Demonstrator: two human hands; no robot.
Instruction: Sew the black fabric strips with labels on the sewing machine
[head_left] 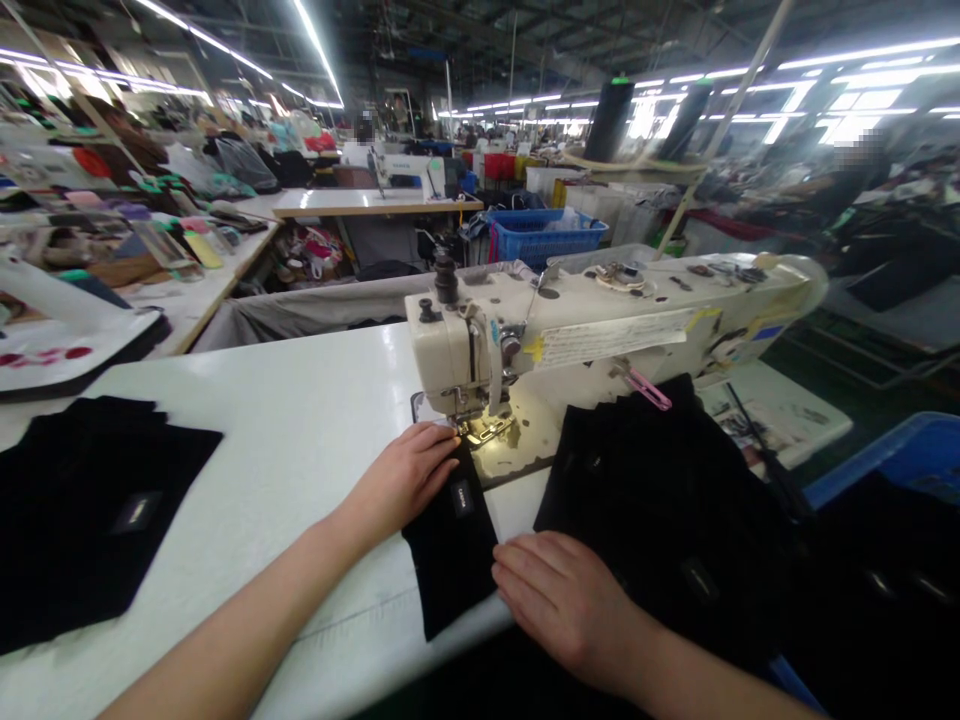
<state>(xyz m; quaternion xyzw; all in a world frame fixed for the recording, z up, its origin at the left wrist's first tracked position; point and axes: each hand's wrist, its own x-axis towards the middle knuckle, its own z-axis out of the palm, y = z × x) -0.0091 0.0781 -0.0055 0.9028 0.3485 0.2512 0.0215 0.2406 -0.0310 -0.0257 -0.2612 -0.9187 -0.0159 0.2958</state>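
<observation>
A narrow black fabric piece [450,570] with a small dark label [461,498] lies in front of the sewing machine [480,350], its far end at the lit presser foot [487,430]. My left hand [409,475] has its fingers closed on the far left edge of that piece, fingertips right beside the foot. Flat and stretched out, the fingers of my right hand [559,600] rest at the piece's lower right edge, near the table's front edge; the thumb is hidden. Beside the right hand lies a heap of black fabric pieces [645,480].
Another labelled black piece [97,510] lies on the white table [277,400] at left. Pink-handled snips [649,388] hang on the machine's front. A blue crate [900,450] stands at right, a blue basket [547,235] behind. Other worktables and people are farther back.
</observation>
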